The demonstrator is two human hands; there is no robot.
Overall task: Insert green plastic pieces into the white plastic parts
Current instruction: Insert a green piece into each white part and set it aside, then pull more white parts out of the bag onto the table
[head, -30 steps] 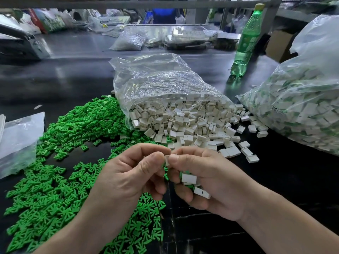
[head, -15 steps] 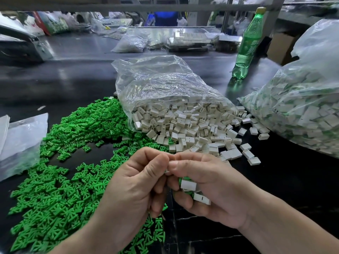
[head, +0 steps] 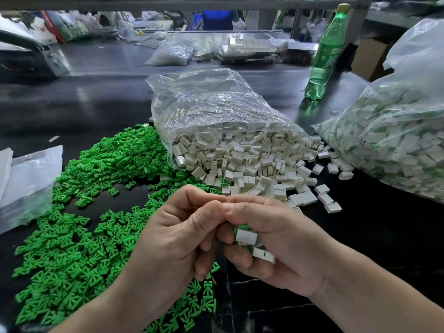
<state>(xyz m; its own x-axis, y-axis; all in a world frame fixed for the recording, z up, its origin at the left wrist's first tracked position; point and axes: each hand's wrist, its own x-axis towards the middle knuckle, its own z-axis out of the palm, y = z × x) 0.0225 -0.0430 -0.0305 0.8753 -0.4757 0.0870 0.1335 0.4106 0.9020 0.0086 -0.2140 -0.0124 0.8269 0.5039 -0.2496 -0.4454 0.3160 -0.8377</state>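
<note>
- The left hand (head: 177, 239) and the right hand (head: 288, 243) meet thumb tip to thumb tip, with the forefingers touching above and all fingers curled.
- The fingertips hide whatever is pinched where they meet, so it cannot be told whether the left hand holds anything.
- The right hand's lower fingers curl round several small white box-shaped plastic parts (head: 246, 236) in its palm. A bit of green shows at their top edge.
- Below and to the left of the grip, small green forked plastic pieces (head: 79, 236) lie spread over the glossy black table (head: 384, 236).
- Just beyond the grip, a heap of loose white parts (head: 252, 164) spills from a clear plastic bag (head: 216, 111) lying on its side.
- Well to the right of the grip sits a larger clear bag of white-and-green parts (head: 396, 145).
- Far beyond the grip stands a green plastic bottle (head: 326, 56).
</note>
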